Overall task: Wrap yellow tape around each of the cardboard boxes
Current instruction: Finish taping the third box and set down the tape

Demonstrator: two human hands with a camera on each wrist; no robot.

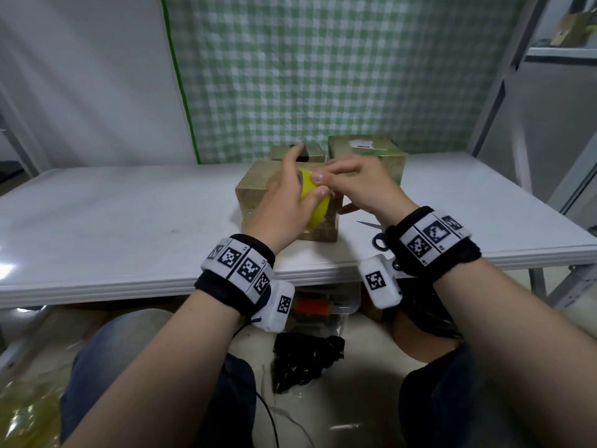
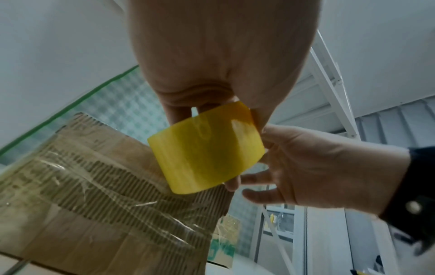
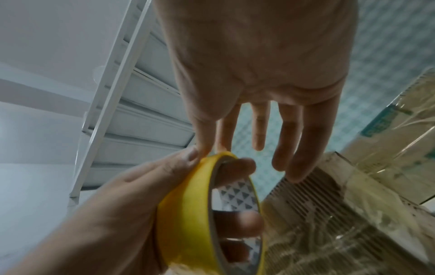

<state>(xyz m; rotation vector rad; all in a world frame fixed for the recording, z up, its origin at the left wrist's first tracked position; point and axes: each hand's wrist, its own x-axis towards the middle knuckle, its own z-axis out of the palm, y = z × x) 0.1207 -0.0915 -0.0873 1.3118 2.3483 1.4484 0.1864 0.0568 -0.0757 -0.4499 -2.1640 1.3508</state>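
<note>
The left hand [image 1: 284,202] grips the yellow tape roll [image 1: 311,202] just above the near box [image 1: 258,189]. The right hand [image 1: 365,185] pinches at the roll's edge, probably hunting for the loose end. Next, that end must be pulled free.

Scissors [image 1: 376,236] on white table [image 1: 129,227]

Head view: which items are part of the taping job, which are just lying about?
Part of the job:
- yellow tape roll, gripped by left hand
- right hand, thumb and forefinger at the roll's edge
- near cardboard box
- small back box
- large back box

Lying about:
- scissors on the white table
- green checked cloth
- black bundle on the floor
</note>
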